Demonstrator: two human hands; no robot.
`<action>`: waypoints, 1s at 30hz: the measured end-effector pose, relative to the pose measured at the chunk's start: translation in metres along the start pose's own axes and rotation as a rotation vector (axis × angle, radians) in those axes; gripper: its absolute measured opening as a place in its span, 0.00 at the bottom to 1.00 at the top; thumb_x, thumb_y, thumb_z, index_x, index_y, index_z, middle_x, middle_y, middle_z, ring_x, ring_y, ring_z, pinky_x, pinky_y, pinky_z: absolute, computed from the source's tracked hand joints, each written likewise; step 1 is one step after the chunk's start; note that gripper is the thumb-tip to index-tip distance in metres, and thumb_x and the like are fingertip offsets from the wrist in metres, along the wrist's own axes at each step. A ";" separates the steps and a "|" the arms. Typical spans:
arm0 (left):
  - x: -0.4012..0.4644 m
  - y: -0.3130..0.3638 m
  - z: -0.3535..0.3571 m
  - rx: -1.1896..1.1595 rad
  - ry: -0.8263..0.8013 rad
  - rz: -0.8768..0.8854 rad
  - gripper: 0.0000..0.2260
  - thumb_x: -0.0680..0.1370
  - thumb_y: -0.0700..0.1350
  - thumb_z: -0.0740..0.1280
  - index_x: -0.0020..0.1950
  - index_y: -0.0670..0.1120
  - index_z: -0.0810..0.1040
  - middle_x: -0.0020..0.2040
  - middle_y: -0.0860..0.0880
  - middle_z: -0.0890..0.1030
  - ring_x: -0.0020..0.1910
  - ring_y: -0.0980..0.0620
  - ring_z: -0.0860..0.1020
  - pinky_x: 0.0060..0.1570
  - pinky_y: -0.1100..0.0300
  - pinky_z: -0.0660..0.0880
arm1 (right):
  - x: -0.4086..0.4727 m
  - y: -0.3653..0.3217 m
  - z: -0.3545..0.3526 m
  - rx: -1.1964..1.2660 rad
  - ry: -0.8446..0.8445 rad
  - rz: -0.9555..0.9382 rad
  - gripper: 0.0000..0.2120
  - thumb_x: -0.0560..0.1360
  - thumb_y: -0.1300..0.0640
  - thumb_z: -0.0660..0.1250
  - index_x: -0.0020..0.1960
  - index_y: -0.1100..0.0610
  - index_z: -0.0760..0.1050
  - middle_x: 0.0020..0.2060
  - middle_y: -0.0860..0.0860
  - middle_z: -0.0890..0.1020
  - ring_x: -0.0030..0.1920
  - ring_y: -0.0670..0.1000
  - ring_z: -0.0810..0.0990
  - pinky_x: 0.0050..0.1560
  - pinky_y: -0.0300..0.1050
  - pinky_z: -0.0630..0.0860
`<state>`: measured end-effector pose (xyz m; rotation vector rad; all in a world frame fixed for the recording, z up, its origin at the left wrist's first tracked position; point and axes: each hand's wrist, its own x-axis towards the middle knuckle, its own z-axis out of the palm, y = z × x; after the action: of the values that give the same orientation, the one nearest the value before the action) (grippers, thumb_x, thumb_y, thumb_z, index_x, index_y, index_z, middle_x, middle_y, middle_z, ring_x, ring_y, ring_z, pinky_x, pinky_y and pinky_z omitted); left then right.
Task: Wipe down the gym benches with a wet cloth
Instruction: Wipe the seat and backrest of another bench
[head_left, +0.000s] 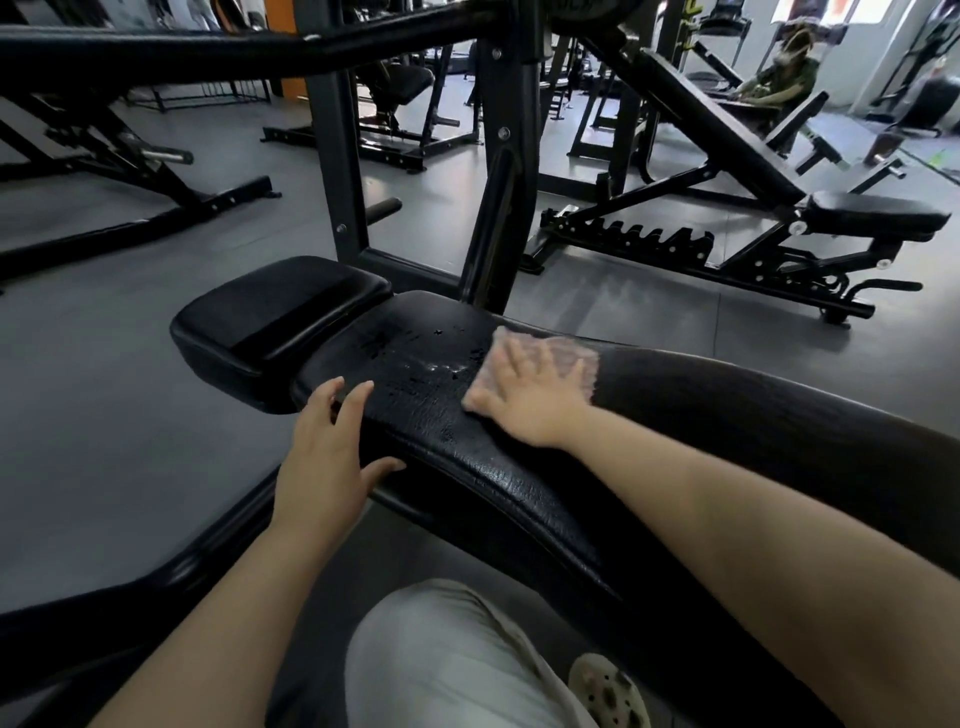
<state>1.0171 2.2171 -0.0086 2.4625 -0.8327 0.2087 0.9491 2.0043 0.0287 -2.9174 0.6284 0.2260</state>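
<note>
Centre frame: right hand (530, 395), fingers spread flat, presses cloth (566, 358) onto bench pad (727, 431). Left hand (324, 457), fingers loosely spread, rests at pad edge. Cloth prob. thin, limp, wet; handle w/ flat palm, not pinch.

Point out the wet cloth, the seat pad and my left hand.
wet cloth (571, 358), head view, bare part beyond the fingers
seat pad (275, 317), head view, top face
left hand (324, 457), head view, back of hand
</note>
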 end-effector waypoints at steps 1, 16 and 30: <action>-0.001 0.001 0.000 -0.003 -0.006 -0.042 0.38 0.69 0.50 0.75 0.75 0.46 0.60 0.75 0.43 0.56 0.72 0.44 0.59 0.64 0.48 0.68 | -0.008 -0.010 0.004 -0.009 -0.015 -0.047 0.36 0.78 0.33 0.44 0.77 0.50 0.35 0.76 0.49 0.38 0.75 0.60 0.36 0.69 0.71 0.37; 0.000 -0.017 -0.018 -0.302 -0.203 -0.192 0.33 0.74 0.28 0.58 0.76 0.49 0.57 0.78 0.50 0.51 0.75 0.49 0.58 0.70 0.60 0.60 | -0.126 0.015 0.021 -0.217 -0.170 -0.256 0.51 0.54 0.21 0.24 0.71 0.45 0.23 0.67 0.40 0.24 0.71 0.49 0.25 0.72 0.59 0.33; 0.010 -0.039 -0.016 -0.446 -0.101 -0.300 0.34 0.74 0.29 0.61 0.76 0.52 0.57 0.73 0.54 0.66 0.68 0.55 0.68 0.51 0.67 0.69 | -0.004 -0.100 0.018 -0.244 0.028 -0.470 0.36 0.79 0.44 0.55 0.77 0.51 0.37 0.77 0.49 0.40 0.76 0.56 0.38 0.71 0.67 0.43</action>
<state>1.0491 2.2465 -0.0087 2.1464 -0.4743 -0.1931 0.9853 2.0993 0.0228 -3.1950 -0.1022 0.2154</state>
